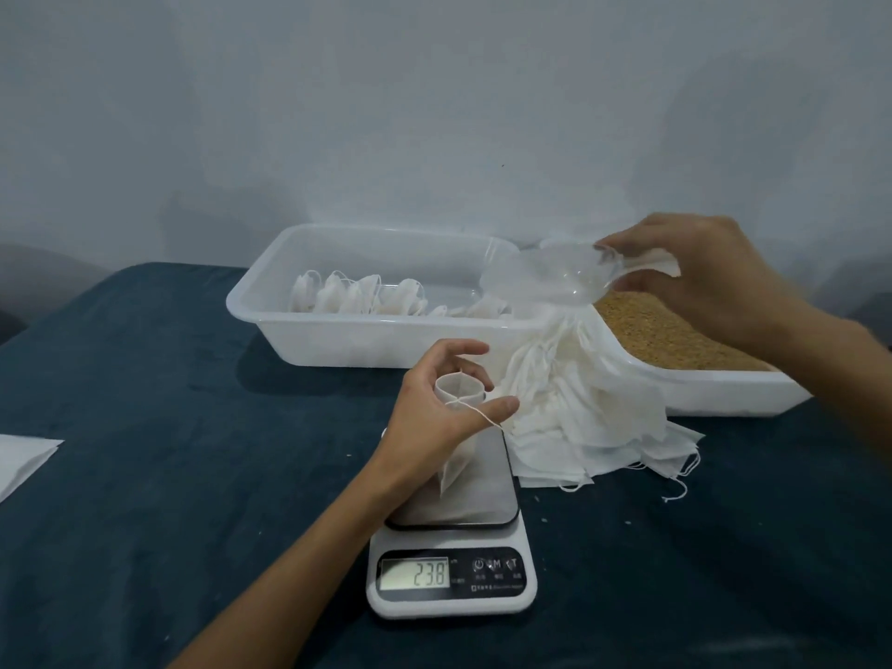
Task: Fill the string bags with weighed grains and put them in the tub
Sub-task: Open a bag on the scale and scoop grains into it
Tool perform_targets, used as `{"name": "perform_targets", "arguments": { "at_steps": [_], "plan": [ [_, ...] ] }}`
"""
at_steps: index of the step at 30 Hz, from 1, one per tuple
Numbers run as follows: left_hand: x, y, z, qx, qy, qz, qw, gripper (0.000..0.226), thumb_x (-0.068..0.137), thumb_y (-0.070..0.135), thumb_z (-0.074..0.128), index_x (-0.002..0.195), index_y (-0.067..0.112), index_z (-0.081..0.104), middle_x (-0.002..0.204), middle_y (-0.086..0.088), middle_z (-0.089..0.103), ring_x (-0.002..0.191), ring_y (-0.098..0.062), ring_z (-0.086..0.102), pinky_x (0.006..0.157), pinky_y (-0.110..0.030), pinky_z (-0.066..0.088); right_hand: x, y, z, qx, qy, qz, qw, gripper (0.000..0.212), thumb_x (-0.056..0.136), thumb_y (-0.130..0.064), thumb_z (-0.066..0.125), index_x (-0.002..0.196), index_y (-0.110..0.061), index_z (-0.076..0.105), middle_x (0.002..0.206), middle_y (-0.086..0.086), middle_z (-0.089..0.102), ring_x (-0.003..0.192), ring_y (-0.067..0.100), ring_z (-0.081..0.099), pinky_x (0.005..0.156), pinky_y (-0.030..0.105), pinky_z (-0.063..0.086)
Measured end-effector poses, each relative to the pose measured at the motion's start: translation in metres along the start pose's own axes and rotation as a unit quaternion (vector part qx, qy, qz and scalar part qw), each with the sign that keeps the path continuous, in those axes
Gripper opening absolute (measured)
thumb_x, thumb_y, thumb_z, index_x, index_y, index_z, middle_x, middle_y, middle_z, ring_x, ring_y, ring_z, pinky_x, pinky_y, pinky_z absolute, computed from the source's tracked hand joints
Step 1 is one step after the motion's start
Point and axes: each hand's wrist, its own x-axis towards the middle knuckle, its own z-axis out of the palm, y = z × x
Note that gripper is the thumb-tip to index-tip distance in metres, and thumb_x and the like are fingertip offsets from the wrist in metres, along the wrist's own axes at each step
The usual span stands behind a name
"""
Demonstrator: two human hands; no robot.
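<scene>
Kitchen scale [451,538] is the reference; its display reads 238 (decimal point unclear).

Left hand [441,408] above the scale platform, fingers curled round the neck of a small white drawstring bag [458,393]. Bag mouth held round and open, body hanging to the platform, probably so grain can go in while the weight registers. Its string trails over the thumb.

Right hand [695,277], beyond and right of the scale, pinches a clear plastic scoop [550,277] by the handle. Scoop looks empty; poised over the near edge of the grain tray [724,388], likely for another dip.

Grain [666,330] fills that tray, beyond-right of the scale. Heap of empty bags [579,417] just right of the platform, within easy reach.

Tub [270,287] beyond the scale, slightly left; filled bags [357,296] in a row inside.

Paper corner [24,456] far left of the scale.
</scene>
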Motion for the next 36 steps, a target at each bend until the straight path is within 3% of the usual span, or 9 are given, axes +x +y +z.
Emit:
{"name": "perform_targets", "arguments": {
  "at_steps": [6, 9, 11, 19, 21, 24, 27, 30, 36],
  "plan": [
    [-0.001, 0.001, 0.001, 0.009, -0.002, 0.022, 1.000, 0.055, 0.065, 0.047, 0.085, 0.115, 0.033, 0.067, 0.093, 0.003, 0.071, 0.097, -0.012, 0.068, 0.091, -0.025, 0.052, -0.019, 0.093, 0.033, -0.009, -0.044, 0.311, 0.949, 0.021, 0.090, -0.018, 0.075, 0.102, -0.001, 0.074, 0.096, 0.013, 0.073, 0.090, 0.026, 0.065, 0.080, 0.034, 0.045],
    [-0.002, 0.002, 0.002, 0.006, -0.002, 0.018, 1.000, 0.055, 0.064, 0.049, 0.084, 0.114, 0.033, 0.067, 0.094, 0.003, 0.071, 0.093, -0.013, 0.068, 0.087, -0.027, 0.053, -0.027, 0.122, 0.059, -0.060, -0.094, 0.378, 0.919, 0.032, 0.090, -0.007, 0.068, 0.062, -0.004, 0.055, 0.060, 0.012, 0.050, 0.060, 0.029, 0.049, 0.058, 0.036, 0.034],
    [-0.002, 0.001, 0.002, 0.000, -0.005, 0.011, 1.000, 0.054, 0.065, 0.047, 0.085, 0.115, 0.034, 0.067, 0.095, 0.002, 0.070, 0.090, -0.015, 0.069, 0.085, -0.034, 0.055, -0.028, 0.132, 0.072, -0.092, -0.133, 0.391, 0.906, 0.039, 0.088, -0.001, 0.065, 0.057, -0.009, 0.044, 0.057, 0.008, 0.043, 0.058, 0.026, 0.043, 0.055, 0.034, 0.031],
    [0.000, -0.002, 0.000, 0.000, -0.002, 0.021, 1.000, 0.055, 0.065, 0.049, 0.084, 0.116, 0.034, 0.068, 0.094, 0.004, 0.070, 0.087, -0.013, 0.069, 0.076, -0.022, 0.055, -0.030, 0.132, 0.086, -0.142, -0.225, 0.397, 0.878, 0.027, 0.087, -0.006, 0.069, 0.072, -0.013, 0.048, 0.071, 0.004, 0.053, 0.063, 0.017, 0.048, 0.052, 0.030, 0.034],
    [0.000, -0.003, 0.001, 0.001, -0.006, 0.023, 1.000, 0.055, 0.066, 0.049, 0.084, 0.116, 0.035, 0.068, 0.094, 0.006, 0.070, 0.087, -0.011, 0.069, 0.076, -0.020, 0.054, -0.029, 0.121, 0.080, -0.175, -0.217, 0.390, 0.878, 0.009, 0.089, -0.009, 0.067, 0.088, -0.009, 0.058, 0.079, 0.004, 0.056, 0.072, 0.020, 0.053, 0.059, 0.030, 0.039],
    [-0.001, -0.003, 0.002, -0.003, -0.006, 0.024, 1.000, 0.053, 0.066, 0.048, 0.084, 0.115, 0.036, 0.068, 0.094, 0.005, 0.070, 0.086, -0.008, 0.068, 0.075, -0.017, 0.053, -0.021, 0.087, 0.075, -0.244, -0.135, 0.308, 0.910, 0.026, 0.097, -0.018, 0.060, 0.120, -0.006, 0.059, 0.105, 0.010, 0.061, 0.099, 0.031, 0.057, 0.084, 0.041, 0.046],
    [0.000, -0.002, 0.001, -0.001, -0.002, 0.023, 1.000, 0.053, 0.066, 0.047, 0.085, 0.115, 0.035, 0.067, 0.095, 0.003, 0.071, 0.090, -0.010, 0.068, 0.079, -0.021, 0.055, -0.016, 0.016, 0.077, -0.083, 0.001, 0.196, 0.977, 0.026, 0.101, -0.028, 0.056, 0.122, -0.014, 0.060, 0.108, 0.004, 0.065, 0.097, 0.022, 0.062, 0.085, 0.039, 0.051],
    [0.000, 0.000, 0.000, -0.006, 0.004, 0.017, 1.000, 0.050, 0.071, 0.034, 0.088, 0.117, 0.031, 0.067, 0.095, 0.001, 0.071, 0.092, -0.014, 0.069, 0.080, -0.028, 0.056, -0.032, -0.061, 0.087, 0.130, 0.043, 0.101, 0.985, 0.020, 0.101, -0.040, 0.054, 0.103, -0.022, 0.064, 0.087, -0.012, 0.064, 0.078, 0.006, 0.061, 0.070, 0.027, 0.050],
    [-0.001, 0.002, 0.003, -0.033, -0.001, 0.018, 0.999, 0.039, 0.082, 0.010, 0.084, 0.117, 0.018, 0.067, 0.102, -0.005, 0.073, 0.096, -0.017, 0.074, 0.079, -0.027, 0.061, -0.054, -0.128, 0.101, 0.160, 0.005, 0.129, 0.979, 0.035, 0.089, -0.067, 0.057, 0.097, -0.033, 0.057, 0.079, -0.016, 0.060, 0.072, 0.001, 0.060, 0.064, 0.025, 0.050]
  ]
}}
